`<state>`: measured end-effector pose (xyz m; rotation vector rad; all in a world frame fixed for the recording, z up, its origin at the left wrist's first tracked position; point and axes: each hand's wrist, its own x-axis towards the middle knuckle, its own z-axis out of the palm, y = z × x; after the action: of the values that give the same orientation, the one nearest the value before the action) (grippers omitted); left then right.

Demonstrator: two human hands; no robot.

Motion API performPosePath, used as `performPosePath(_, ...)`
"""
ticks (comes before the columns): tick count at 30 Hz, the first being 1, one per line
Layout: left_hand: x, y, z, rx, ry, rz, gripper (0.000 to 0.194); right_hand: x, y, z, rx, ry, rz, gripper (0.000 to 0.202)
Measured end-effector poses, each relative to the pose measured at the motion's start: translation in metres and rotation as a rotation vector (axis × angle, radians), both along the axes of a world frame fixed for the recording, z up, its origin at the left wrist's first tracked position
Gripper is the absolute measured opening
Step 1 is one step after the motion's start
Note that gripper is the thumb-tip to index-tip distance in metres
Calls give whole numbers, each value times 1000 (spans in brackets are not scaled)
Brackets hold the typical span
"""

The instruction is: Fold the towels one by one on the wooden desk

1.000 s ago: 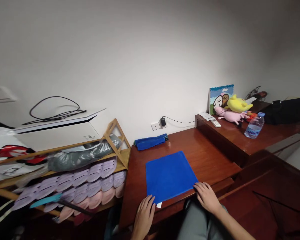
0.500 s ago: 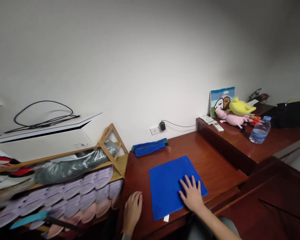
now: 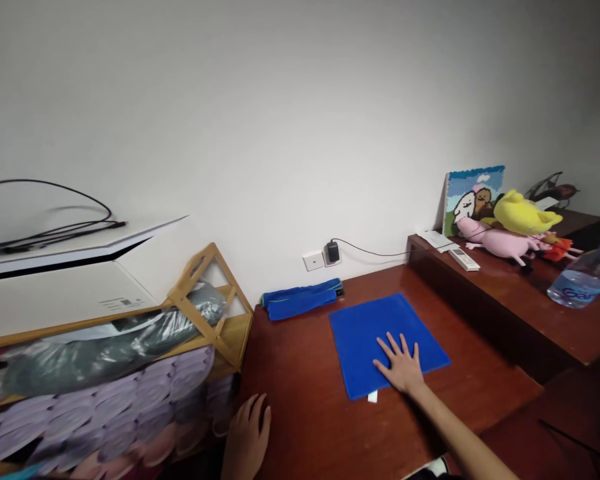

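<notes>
A square blue cloth (image 3: 380,320) lies flat on the reddish-brown wooden desk (image 3: 305,373), a small white tag (image 3: 373,397) poking out from its near edge. My right hand (image 3: 401,367) presses palm down on the cloth's near right part, fingers spread. At the desk's left edge, my left hand (image 3: 247,433) rests with its fingers loosely extended and holds nothing visible. Along the wall at the back left of the desk is a folded blue cloth bundle (image 3: 303,299).
Left of the desk stands a wooden rack (image 3: 215,307) with slippers (image 3: 115,400) and a white box (image 3: 70,287) on top. A raised ledge on the right bears a water bottle (image 3: 583,277), plush toys (image 3: 500,241) and a remote (image 3: 464,259). A black charger (image 3: 333,251) is plugged into the wall.
My right hand and the blue cloth have slid away from the desk's front edge, toward the wall. My left hand stays at the left edge. The camera view has also shifted.
</notes>
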<state>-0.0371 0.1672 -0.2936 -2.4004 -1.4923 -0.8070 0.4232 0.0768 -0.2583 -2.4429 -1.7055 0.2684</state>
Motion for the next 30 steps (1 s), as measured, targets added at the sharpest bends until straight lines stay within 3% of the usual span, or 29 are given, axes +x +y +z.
performPosePath(9,-6,0,-5,-67,-44,50,44,128,97,-14,-73,-46,-47,74)
performPosePath(14,-14,2,-13,-122,-48,61,45,159,126,-18,-90,-61,-41,74)
performPosePath(19,-11,-1,-10,-131,-19,77,44,170,135,-12,-124,-53,-18,76)
performPosePath(21,-8,-4,-8,-129,-10,82,44,163,135,-2,-125,-52,-12,75)
performPosePath(24,-5,-8,-4,-112,5,85,43,125,137,19,55,-107,44,61)
performPosePath(27,-4,-10,-3,-100,26,71,42,59,149,37,176,-116,265,49)
performPosePath(30,-5,-11,-4,-99,35,69,41,-10,173,43,132,-76,491,43)
